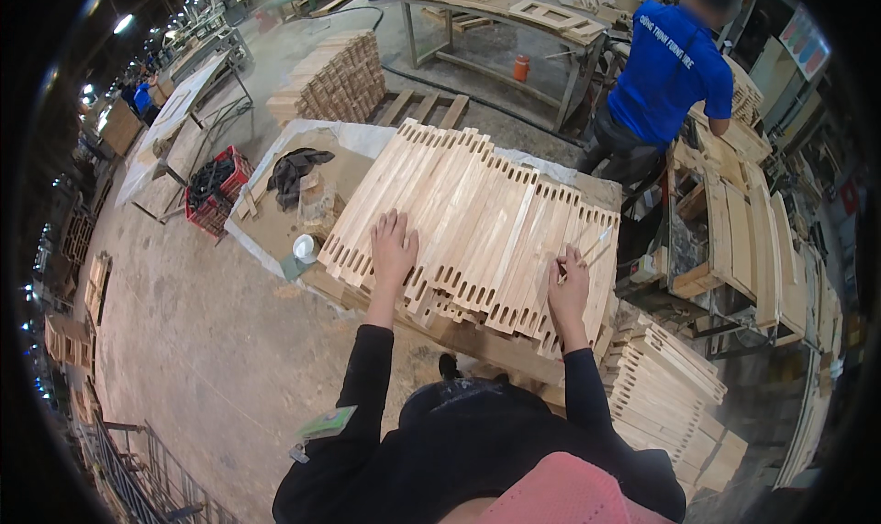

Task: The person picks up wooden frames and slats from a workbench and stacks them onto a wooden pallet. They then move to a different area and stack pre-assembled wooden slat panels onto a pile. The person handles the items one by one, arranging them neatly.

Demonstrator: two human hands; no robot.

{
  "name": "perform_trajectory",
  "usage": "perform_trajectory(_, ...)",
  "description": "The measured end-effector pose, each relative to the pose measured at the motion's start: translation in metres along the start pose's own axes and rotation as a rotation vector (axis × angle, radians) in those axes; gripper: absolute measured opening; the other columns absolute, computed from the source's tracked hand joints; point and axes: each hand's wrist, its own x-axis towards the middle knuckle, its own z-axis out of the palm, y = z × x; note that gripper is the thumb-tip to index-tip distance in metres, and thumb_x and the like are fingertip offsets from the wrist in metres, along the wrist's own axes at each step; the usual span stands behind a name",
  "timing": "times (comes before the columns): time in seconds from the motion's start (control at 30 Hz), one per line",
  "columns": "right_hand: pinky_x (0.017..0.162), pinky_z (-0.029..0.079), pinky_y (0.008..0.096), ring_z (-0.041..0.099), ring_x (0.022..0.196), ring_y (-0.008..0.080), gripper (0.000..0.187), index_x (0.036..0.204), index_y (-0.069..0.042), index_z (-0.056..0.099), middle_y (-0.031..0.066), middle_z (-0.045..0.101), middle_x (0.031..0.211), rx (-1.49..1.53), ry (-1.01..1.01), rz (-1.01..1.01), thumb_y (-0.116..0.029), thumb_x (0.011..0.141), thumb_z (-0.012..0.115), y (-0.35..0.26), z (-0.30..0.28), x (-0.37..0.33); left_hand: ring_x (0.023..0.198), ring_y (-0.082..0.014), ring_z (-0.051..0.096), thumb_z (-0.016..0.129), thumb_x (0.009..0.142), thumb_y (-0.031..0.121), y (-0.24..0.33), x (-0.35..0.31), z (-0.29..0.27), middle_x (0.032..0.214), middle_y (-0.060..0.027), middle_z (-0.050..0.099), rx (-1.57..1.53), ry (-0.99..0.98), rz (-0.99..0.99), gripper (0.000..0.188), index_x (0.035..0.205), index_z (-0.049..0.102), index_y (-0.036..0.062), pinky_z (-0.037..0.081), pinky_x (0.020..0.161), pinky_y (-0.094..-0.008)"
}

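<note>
Side by side on the table in front of me lies a row of pale wooden slats [459,212], with oblong slots cut near their ends. My left hand [395,249] rests flat on the left part of the row, fingers stretched out. Over the right part, my right hand [569,285] is closed on a thin pencil-like stick [598,241] that points up and to the right. Its exact kind is too small to tell. The slats' near ends are uneven, and more wood shows beneath them.
A white cup [306,248], a clear plastic container [317,203] and a dark cloth [295,173] are left of the slats. More slotted slats [665,395] are stacked at the lower right. A person in a blue shirt [665,70] works at the far right. A red crate [218,189] stands on the floor.
</note>
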Motion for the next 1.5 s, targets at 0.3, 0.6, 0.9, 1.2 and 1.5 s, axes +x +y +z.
perform_trajectory(0.3, 0.095, 0.041, 0.0416, 0.056, 0.1, 0.0333, 0.041, 0.126, 0.006, 0.052, 0.0144, 0.064, 0.099, -0.022, 0.034, -0.047, -0.01, 0.089, 0.058, 0.001, 0.0, -0.001, 0.133, -0.0395, 0.038, 0.056, 0.09, 0.028, 0.0, 0.0, 0.0, 0.139, -0.019, 0.05, -0.015, 0.003, 0.005, 0.046, 0.128, 0.057, 0.0025, 0.025, 0.112, -0.0505)
perform_trajectory(0.6, 0.101, 0.037, 0.0437, 0.05, 0.118, 0.0357, 0.042, 0.129, 0.006, 0.051, 0.0149, 0.064, 0.099, 0.0, -0.014, 0.03, -0.011, 0.091, 0.057, -0.001, 0.001, 0.0, 0.133, -0.0375, 0.039, 0.056, 0.089, 0.028, -0.003, 0.0, 0.003, 0.139, -0.0178, 0.05, 0.0, 0.001, -0.002, 0.046, 0.127, 0.057, 0.0031, 0.024, 0.113, -0.0501)
perform_trajectory(0.9, 0.105, 0.034, 0.0452, 0.047, 0.125, 0.0373, 0.041, 0.128, 0.006, 0.051, 0.0156, 0.065, 0.099, -0.004, -0.016, 0.008, -0.013, 0.092, 0.056, 0.003, 0.003, 0.0, 0.134, -0.0372, 0.038, 0.055, 0.09, 0.029, -0.004, 0.0, 0.004, 0.139, -0.0181, 0.049, 0.021, -0.009, 0.006, 0.046, 0.129, 0.057, 0.0034, 0.024, 0.113, -0.0502)
perform_trajectory(1.2, 0.106, 0.033, 0.0467, 0.05, 0.122, 0.0372, 0.038, 0.126, 0.006, 0.053, 0.0163, 0.065, 0.1, -0.028, -0.027, 0.004, -0.012, 0.092, 0.056, 0.005, 0.005, 0.0, 0.134, -0.0374, 0.039, 0.056, 0.09, 0.029, -0.008, 0.0, 0.006, 0.14, -0.0182, 0.05, 0.02, -0.01, 0.004, 0.047, 0.13, 0.056, 0.0037, 0.024, 0.113, -0.0502)
perform_trajectory(1.5, 0.106, 0.034, 0.0464, 0.053, 0.117, 0.036, 0.039, 0.127, 0.007, 0.051, 0.0181, 0.066, 0.1, -0.05, 0.025, -0.007, -0.014, 0.093, 0.055, 0.012, 0.008, -0.003, 0.134, -0.0389, 0.038, 0.054, 0.091, 0.031, -0.012, 0.002, 0.019, 0.14, -0.0191, 0.049, 0.064, -0.053, 0.031, 0.049, 0.131, 0.055, 0.0026, 0.023, 0.113, -0.0491)
